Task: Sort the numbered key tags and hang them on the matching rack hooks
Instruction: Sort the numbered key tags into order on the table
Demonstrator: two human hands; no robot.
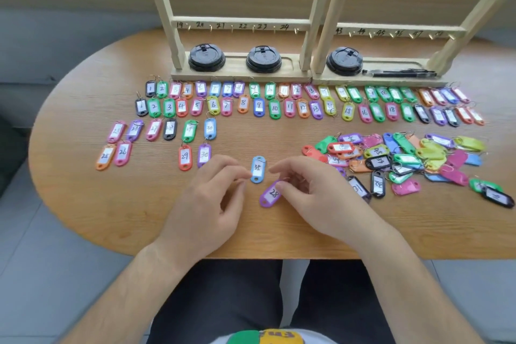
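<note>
Here, near the front edge of the wooden bench (83,190), the left hand (212,198) lies with its fingers loosely curled. Its index and thumb tips meet at the left edge of the blue tag 35 (257,170), which lies flat; whether they actually grip it cannot be told. The right hand (307,193) pinches the ring end of the purple tag 28 (270,194) between thumb and index finger, with the tag tilted just below and right of the blue one. Two long rows of tags (275,109) run in number order across the bench, with shorter rows in the twenties (170,129) below them on the left. A loose heap of tags (405,159) lies to the right of the hands. Behind stand the left rack (240,22) and the right rack (402,29), with numbered hooks that hold no tags. Black lids (263,58) and a black pen (399,73) rest in their base trays.
</note>
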